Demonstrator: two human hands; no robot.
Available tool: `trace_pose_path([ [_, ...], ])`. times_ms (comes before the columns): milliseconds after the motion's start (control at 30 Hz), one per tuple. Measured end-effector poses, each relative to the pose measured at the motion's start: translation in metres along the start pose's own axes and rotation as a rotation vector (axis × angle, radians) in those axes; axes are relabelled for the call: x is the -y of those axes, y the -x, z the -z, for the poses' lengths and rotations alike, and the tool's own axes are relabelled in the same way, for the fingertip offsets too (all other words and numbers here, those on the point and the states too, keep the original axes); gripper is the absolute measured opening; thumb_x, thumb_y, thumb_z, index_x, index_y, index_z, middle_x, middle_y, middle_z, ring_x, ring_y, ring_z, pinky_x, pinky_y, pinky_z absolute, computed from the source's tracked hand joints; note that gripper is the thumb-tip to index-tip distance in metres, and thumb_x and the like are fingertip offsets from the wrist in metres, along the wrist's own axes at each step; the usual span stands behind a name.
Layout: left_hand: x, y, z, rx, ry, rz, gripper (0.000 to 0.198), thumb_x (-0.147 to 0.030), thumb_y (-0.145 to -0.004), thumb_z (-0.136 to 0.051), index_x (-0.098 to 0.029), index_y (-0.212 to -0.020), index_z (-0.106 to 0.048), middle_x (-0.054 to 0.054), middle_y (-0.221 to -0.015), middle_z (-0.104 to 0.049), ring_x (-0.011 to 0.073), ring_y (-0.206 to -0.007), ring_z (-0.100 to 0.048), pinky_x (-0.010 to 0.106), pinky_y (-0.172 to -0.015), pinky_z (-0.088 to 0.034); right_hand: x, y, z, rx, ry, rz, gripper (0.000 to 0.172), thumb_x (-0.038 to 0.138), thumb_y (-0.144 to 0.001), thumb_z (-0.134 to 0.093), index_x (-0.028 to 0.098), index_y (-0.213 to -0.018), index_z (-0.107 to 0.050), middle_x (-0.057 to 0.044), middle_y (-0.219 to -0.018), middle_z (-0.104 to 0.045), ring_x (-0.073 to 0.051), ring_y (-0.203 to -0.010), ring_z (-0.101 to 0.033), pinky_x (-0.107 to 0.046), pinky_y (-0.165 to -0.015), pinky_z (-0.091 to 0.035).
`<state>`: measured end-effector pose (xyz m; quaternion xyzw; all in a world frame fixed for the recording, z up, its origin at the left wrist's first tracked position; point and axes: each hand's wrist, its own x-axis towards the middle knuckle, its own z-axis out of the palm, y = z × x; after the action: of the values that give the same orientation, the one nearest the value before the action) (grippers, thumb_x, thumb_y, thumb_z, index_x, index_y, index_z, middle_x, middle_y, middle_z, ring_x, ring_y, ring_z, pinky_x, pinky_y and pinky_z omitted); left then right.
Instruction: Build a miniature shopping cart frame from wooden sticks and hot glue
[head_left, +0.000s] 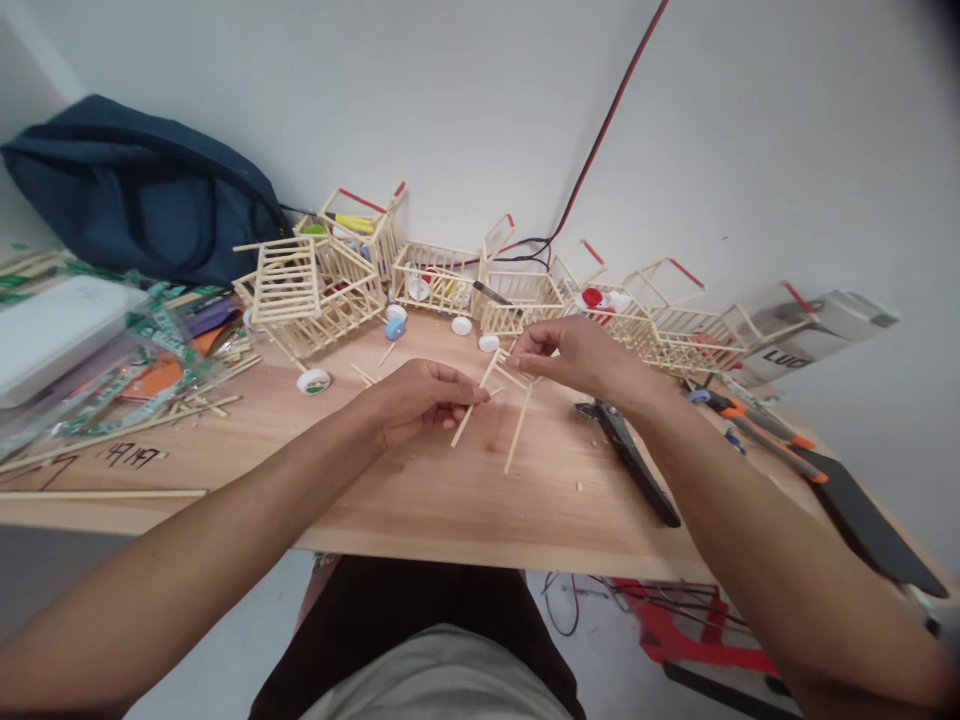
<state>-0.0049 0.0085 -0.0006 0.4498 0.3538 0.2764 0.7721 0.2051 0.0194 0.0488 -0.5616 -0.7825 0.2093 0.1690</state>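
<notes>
A small frame of thin wooden sticks point(518, 428) is between my two hands over the middle of the table. The fingers of my left hand point(431, 395) pinch one of its long sticks from the left. From above and to the right, my right hand point(566, 350) has its thumb and fingers pressed together at the frame's far end; the fingertips partly hide what they grip there. Two long sticks of the frame point toward me. Black-handled cutters point(634, 465) lie on the table beside my right forearm.
Several stick-built carts with red handles point(517, 300) line the wall. White bottle caps point(313, 381) lie in front. On the left are a blue bag point(150, 190), a white box point(64, 330) and loose sticks. Orange-handled pliers point(780, 440) and a dark flat object point(870, 520) lie right.
</notes>
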Motion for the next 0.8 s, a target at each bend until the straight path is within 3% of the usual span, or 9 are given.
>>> trace_pose_path([
  [167,0.0,-0.001,0.005,-0.002,-0.03,-0.015,0.016,-0.02,-0.064,-0.078,-0.008,-0.067,-0.07,0.001,-0.053,-0.057,0.004,-0.047,-0.046,0.016,-0.042,-0.034,-0.003,0.002,0.01,-0.037,-0.033,-0.006,0.022,0.04,-0.073,-0.063,0.018,-0.071,-0.066,0.001,-0.063,-0.06,-0.011,-0.059,-0.05,-0.024,-0.056,-0.035],
  [300,-0.016,0.007,0.016,-0.1,-0.044,-0.123,0.015,-0.018,-0.065,-0.078,-0.007,-0.064,-0.068,0.002,-0.058,-0.059,0.0027,-0.047,-0.046,0.014,-0.042,-0.034,-0.017,0.003,0.017,-0.264,-0.056,-0.081,0.024,0.041,-0.075,-0.062,0.017,-0.071,-0.065,-0.001,-0.062,-0.06,-0.012,-0.056,-0.048,-0.025,-0.053,-0.033],
  [367,-0.027,0.013,0.022,-0.178,0.002,-0.195,0.012,-0.015,-0.064,-0.077,-0.007,-0.067,-0.068,0.003,-0.063,-0.062,0.0022,-0.048,-0.046,0.014,-0.045,-0.037,-0.022,0.002,0.006,-0.271,0.005,-0.102,0.022,0.038,-0.075,-0.061,0.017,-0.068,-0.064,-0.001,-0.061,-0.06,-0.012,-0.056,-0.048,-0.025,-0.053,-0.032],
  [467,-0.04,0.02,0.029,-0.259,0.05,-0.274,0.011,-0.013,-0.065,-0.077,-0.007,-0.067,-0.068,0.001,-0.059,-0.06,0.0022,-0.047,-0.046,0.014,-0.045,-0.037,-0.016,-0.003,-0.027,-0.142,0.02,-0.031,0.013,0.027,-0.075,-0.059,0.017,-0.066,-0.063,-0.001,-0.064,-0.062,-0.012,-0.059,-0.051,-0.024,-0.057,-0.034],
  [600,-0.047,0.025,0.033,-0.278,0.057,-0.315,0.007,-0.01,-0.068,-0.074,-0.006,-0.07,-0.068,0.001,-0.058,-0.059,0.0023,-0.047,-0.045,0.014,-0.044,-0.036,0.005,-0.016,-0.068,-0.073,0.076,0.11,0.01,0.02,-0.077,-0.058,0.017,-0.069,-0.063,0.0,-0.066,-0.063,-0.012,-0.061,-0.051,-0.024,-0.059,-0.033],
  [800,-0.049,0.026,0.034,-0.299,0.069,-0.332,0.006,-0.009,-0.071,-0.072,-0.005,-0.07,-0.067,0.001,-0.058,-0.058,0.0024,-0.048,-0.047,0.014,-0.046,-0.037,0.025,-0.028,-0.083,-0.056,0.186,0.159,0.006,0.012,-0.078,-0.059,0.016,-0.078,-0.064,-0.002,-0.072,-0.065,-0.013,-0.066,-0.053,-0.024,-0.062,-0.034],
])
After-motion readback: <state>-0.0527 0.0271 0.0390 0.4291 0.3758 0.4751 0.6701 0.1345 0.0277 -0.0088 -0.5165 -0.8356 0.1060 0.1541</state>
